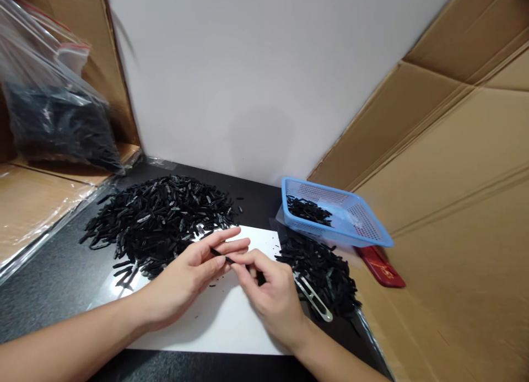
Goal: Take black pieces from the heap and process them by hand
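A thin black strip (pixel 221 255) lies across the fingers of my left hand (pixel 190 269), with the thumb pressed on it. My right hand (pixel 275 294) pinches toward the strip's near end with thumb and forefinger; something dark shows inside its curled fingers, too hidden to name. Both hands are above a white board (pixel 231 327) dotted with small black crumbs. A big heap of black strips (pixel 161 216) lies beyond my left hand, partly on the board. To the right of my right hand is a smaller pile of black strips (pixel 326 272), with a slotted metal tool (pixel 316 299) on its near edge.
A blue plastic basket (pixel 355 241) holding some black strips stands behind the right pile. Beside it lies a red packet (pixel 380 266). At left, a clear zip bag (pixel 61 123) of black material leans on cardboard. A white wall (pixel 248 68) and cardboard panels (pixel 454 178) enclose the table.
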Demonstrator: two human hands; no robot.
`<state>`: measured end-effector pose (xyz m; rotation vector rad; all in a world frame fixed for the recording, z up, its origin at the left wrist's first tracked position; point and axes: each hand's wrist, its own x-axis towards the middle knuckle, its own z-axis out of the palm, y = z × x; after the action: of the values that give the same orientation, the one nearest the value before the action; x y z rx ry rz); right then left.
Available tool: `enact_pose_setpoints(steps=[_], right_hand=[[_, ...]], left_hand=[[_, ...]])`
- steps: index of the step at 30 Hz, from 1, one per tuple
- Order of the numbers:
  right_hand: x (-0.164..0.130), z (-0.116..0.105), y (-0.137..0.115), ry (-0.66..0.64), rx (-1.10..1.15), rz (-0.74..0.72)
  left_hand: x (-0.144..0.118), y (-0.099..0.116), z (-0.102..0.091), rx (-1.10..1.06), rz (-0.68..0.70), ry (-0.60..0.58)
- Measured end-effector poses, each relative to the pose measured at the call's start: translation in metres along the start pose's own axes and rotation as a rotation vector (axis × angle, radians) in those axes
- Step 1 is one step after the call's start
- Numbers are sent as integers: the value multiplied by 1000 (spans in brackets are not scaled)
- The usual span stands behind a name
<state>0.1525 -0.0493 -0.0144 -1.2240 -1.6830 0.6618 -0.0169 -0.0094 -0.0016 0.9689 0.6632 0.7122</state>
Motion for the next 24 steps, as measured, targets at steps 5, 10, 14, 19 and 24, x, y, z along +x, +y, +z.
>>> enact_pose_setpoints(steps=[5,10,14,19,24], right_hand=[[6,-8,4,84,408,267],[8,-9,10,117,685,387],[8,-9,11,120,730,383],[10,-11,5,93,863,417],[11,-14,2,40,976,433]], left_hand=[[7,1,-4,192,67,156],[12,7,-4,124,35,156],[9,6,0,18,36,115],[6,6,2,-117,-66,62],[3,9,4,-199,-130,58]])
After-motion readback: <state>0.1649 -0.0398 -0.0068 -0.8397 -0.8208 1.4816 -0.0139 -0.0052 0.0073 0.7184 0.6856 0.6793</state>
